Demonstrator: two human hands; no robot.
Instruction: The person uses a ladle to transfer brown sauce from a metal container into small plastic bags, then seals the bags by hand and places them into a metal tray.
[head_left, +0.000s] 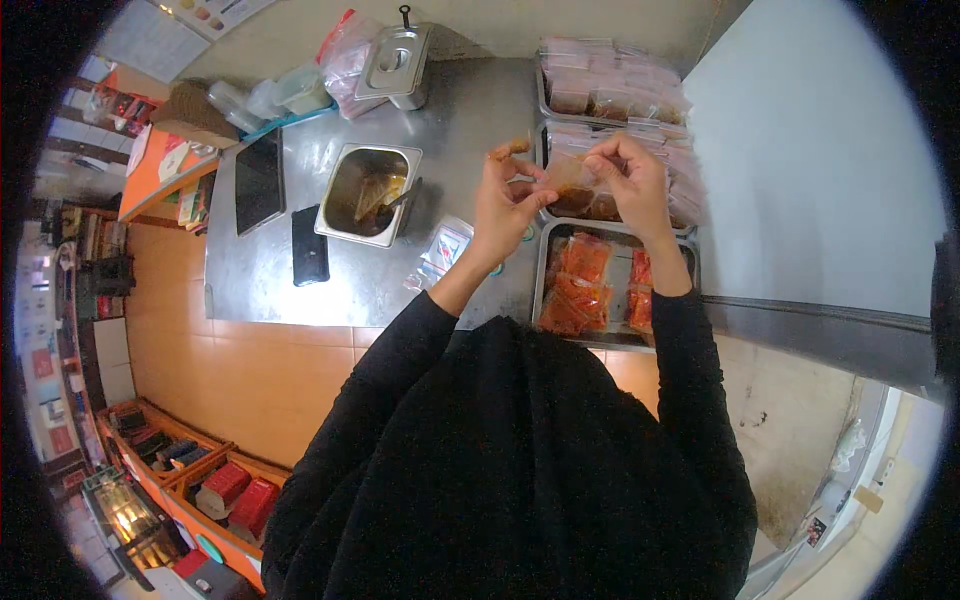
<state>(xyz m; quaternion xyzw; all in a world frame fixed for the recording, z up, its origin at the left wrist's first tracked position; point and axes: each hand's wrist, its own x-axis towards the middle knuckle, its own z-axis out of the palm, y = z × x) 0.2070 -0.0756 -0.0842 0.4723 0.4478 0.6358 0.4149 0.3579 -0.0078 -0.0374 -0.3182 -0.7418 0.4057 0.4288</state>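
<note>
My left hand (505, 210) and my right hand (637, 188) pinch a small clear plastic bag (569, 172) between them by its two sides. Brown sauce shows low in the bag. The raised index finger of my left hand is smeared with brown. Under and behind the bag lies a metal tray (543, 150) filled with similar sauce bags. To the left, a square steel container (345, 228) holds brown sauce with a utensil leaning in it. A few flat empty-looking plastic bags (443, 248) lie on the steel table below my left hand.
A near tray (620, 345) holds red-orange packets (580, 275); a far tray (545, 98) holds more sauce bags. On the steel table (460, 110) are a black phone (310, 245), a dark tablet (260, 180) and a lidded steel container (395, 65). A white panel (810, 170) rises at right.
</note>
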